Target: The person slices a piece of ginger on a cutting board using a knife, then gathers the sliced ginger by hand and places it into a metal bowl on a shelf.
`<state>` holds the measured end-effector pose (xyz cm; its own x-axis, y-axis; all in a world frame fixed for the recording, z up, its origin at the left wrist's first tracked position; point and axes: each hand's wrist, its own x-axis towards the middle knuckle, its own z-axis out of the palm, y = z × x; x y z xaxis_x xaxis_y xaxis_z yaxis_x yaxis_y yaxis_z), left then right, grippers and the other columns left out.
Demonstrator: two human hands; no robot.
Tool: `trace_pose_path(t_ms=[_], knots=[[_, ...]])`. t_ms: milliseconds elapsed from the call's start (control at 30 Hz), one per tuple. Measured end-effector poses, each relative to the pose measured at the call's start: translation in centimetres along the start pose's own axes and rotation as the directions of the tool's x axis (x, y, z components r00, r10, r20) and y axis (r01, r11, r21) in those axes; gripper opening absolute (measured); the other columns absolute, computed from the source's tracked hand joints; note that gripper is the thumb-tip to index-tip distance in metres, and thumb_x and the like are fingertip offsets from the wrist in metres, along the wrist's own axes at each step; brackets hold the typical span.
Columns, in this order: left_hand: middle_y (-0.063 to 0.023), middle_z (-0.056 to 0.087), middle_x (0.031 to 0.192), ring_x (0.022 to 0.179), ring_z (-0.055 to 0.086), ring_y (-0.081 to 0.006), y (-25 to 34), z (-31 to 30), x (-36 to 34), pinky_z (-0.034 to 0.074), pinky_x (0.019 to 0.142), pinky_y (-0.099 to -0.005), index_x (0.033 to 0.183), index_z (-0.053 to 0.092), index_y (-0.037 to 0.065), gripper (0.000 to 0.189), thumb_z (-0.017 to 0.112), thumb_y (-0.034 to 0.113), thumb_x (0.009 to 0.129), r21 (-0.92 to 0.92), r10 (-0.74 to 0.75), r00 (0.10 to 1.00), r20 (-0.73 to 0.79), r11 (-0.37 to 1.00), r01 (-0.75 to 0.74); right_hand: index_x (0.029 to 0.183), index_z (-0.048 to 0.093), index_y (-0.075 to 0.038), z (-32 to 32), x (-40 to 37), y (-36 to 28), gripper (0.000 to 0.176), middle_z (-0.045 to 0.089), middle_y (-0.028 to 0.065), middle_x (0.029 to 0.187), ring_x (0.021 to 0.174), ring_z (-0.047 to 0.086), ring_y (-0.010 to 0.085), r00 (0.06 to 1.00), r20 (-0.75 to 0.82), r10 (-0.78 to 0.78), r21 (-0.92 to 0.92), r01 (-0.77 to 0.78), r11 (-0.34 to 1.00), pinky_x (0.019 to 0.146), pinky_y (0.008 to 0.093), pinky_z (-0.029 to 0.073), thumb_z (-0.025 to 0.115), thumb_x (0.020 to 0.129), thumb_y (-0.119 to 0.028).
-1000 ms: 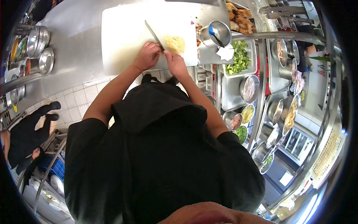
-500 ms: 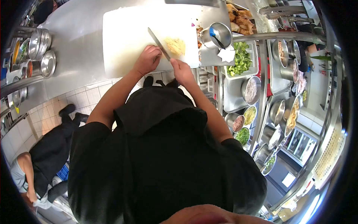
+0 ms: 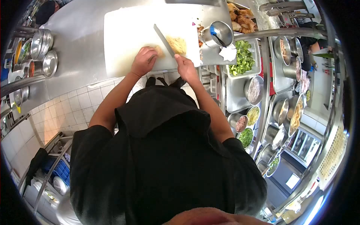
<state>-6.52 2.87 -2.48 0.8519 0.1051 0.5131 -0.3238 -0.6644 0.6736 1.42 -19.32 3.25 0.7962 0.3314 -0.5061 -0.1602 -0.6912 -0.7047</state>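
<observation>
A large white cutting board (image 3: 123, 37) lies on the steel counter. My right hand (image 3: 184, 68) is closed round the handle of a long knife (image 3: 163, 39), whose blade points away and to the left. Right of the blade sits a heap of pale yellow strips (image 3: 177, 45). My left hand (image 3: 144, 60) is on the board left of the knife, its fingers bent over a pale piece of food (image 3: 160, 51). The blade and the left hand are apart.
Right of the board stand a steel pot (image 3: 222, 33) with a blue-handled utensil, a basket of chopped greens (image 3: 242, 58) and roasted meat (image 3: 245, 21). Steel bowls (image 3: 253, 90) fill the right side. Stacked steel dishes (image 3: 36, 45) stand at the left.
My left hand has shifted left, uncovering the pale piece. The knife has moved slightly right, nearer the strips. A person at the lower left is mostly out of view.
</observation>
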Motion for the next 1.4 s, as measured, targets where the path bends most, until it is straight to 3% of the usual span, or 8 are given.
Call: trace_pose_path(t_ms=[367, 567, 767, 867, 1067, 1167, 1267, 1400], knots=[[-0.0091, 0.070, 0.107, 0.107, 0.065, -0.0315, -0.2, -0.2, 1.2, 0.049, 0.097, -0.0421, 0.100, 0.068, 0.006, 0.017, 0.073, 0.004, 0.085, 0.101, 0.108, 0.990, 0.094, 0.988, -0.118, 0.119, 0.071, -0.003, 1.5, -2.1, -0.6, 0.053, 0.069, 0.0325, 0.108, 0.107, 0.064, 0.0511, 0.995, -0.041, -0.088, -0.040, 0.086, 0.995, 0.095, 0.0513, 0.051, 0.048, 0.108, -0.049], [-0.0071, 0.067, 0.108, 0.106, 0.062, -0.0288, -0.4, -0.3, 1.6, 0.046, 0.092, -0.0418, 0.103, 0.064, 0.009, 0.021, 0.068, 0.004, 0.083, 0.126, 0.087, 0.978, 0.192, 0.986, -0.112, 0.123, 0.071, -0.004, 0.7, -2.8, -2.2, 0.054, 0.069, 0.0313, 0.111, 0.109, 0.064, 0.0511, 1.000, 0.019, 0.002, -0.153, 0.001, 0.988, 0.096, 0.0520, 0.050, 0.046, 0.108, -0.049], [-0.0064, 0.066, 0.109, 0.110, 0.060, -0.0278, -0.3, -0.3, 1.7, 0.044, 0.091, -0.0426, 0.105, 0.065, 0.010, 0.023, 0.066, 0.005, 0.082, 0.136, 0.062, 0.975, 0.214, 0.986, -0.093, 0.122, 0.070, -0.003, 1.4, -4.6, -1.4, 0.052, 0.069, 0.0314, 0.111, 0.110, 0.064, 0.0511, 0.989, -0.058, -0.138, -0.053, 0.135, 0.989, 0.095, 0.0521, 0.050, 0.046, 0.108, -0.047], [-0.0120, 0.066, 0.116, 0.113, 0.060, -0.0327, -0.1, -0.4, 1.6, 0.043, 0.097, -0.0445, 0.106, 0.064, 0.006, 0.026, 0.065, 0.003, 0.080, 0.120, -0.007, 0.964, 0.264, 0.992, -0.025, 0.122, 0.071, -0.003, 0.4, -5.9, -2.5, 0.052, 0.069, 0.0317, 0.111, 0.110, 0.064, 0.0511, 0.996, -0.032, -0.087, -0.078, 0.084, 0.993, 0.095, 0.0523, 0.051, 0.046, 0.108, -0.046], [-0.0126, 0.066, 0.114, 0.112, 0.060, -0.0329, -0.6, -0.1, 1.2, 0.043, 0.097, -0.0446, 0.105, 0.064, 0.006, 0.025, 0.066, 0.004, 0.081, 0.107, -0.029, 0.966, 0.255, 0.994, 0.001, 0.120, 0.071, -0.002, 2.6, -1.0, -2.6, 0.053, 0.069, 0.0315, 0.109, 0.108, 0.064, 0.0512, 0.992, -0.006, -0.124, -0.168, 0.122, 0.978, 0.094, 0.0531, 0.051, 0.045, 0.108, -0.047], [-0.0070, 0.066, 0.108, 0.111, 0.061, -0.0287, -0.5, 0.0, 1.2, 0.043, 0.094, -0.0428, 0.103, 0.064, 0.010, 0.024, 0.067, 0.005, 0.080, 0.130, 0.023, 0.979, 0.203, 0.990, -0.050, 0.115, 0.072, -0.002, 2.3, -0.8, -3.2, 0.054, 0.070, 0.0313, 0.106, 0.104, 0.065, 0.0521, 0.993, -0.024, -0.114, -0.237, 0.106, 0.966, 0.091, 0.0542, 0.051, 0.045, 0.108, -0.049], [-0.0074, 0.067, 0.109, 0.111, 0.062, -0.0291, 0.0, -0.2, 1.3, 0.043, 0.094, -0.0429, 0.103, 0.065, 0.010, 0.024, 0.067, 0.004, 0.080, 0.133, 0.014, 0.982, 0.186, 0.990, -0.039, 0.114, 0.072, -0.002, 1.3, -3.2, -1.8, 0.054, 0.069, 0.0311, 0.106, 0.104, 0.064, 0.0525, 0.982, -0.044, -0.185, -0.114, 0.179, 0.977, 0.091, 0.0555, 0.051, 0.045, 0.108, -0.049], [-0.0075, 0.068, 0.112, 0.111, 0.062, -0.0296, -0.2, 0.4, 0.6, 0.044, 0.094, -0.0431, 0.102, 0.064, 0.010, 0.024, 0.067, 0.003, 0.079, 0.122, 0.010, 0.987, 0.159, 0.992, -0.030, 0.117, 0.071, -0.002, 2.8, -2.5, -1.1, 0.052, 0.069, 0.0312, 0.106, 0.104, 0.064, 0.0511, 0.979, -0.052, -0.195, -0.158, 0.185, 0.970, 0.091, 0.0538, 0.051, 0.046, 0.109, -0.047]])
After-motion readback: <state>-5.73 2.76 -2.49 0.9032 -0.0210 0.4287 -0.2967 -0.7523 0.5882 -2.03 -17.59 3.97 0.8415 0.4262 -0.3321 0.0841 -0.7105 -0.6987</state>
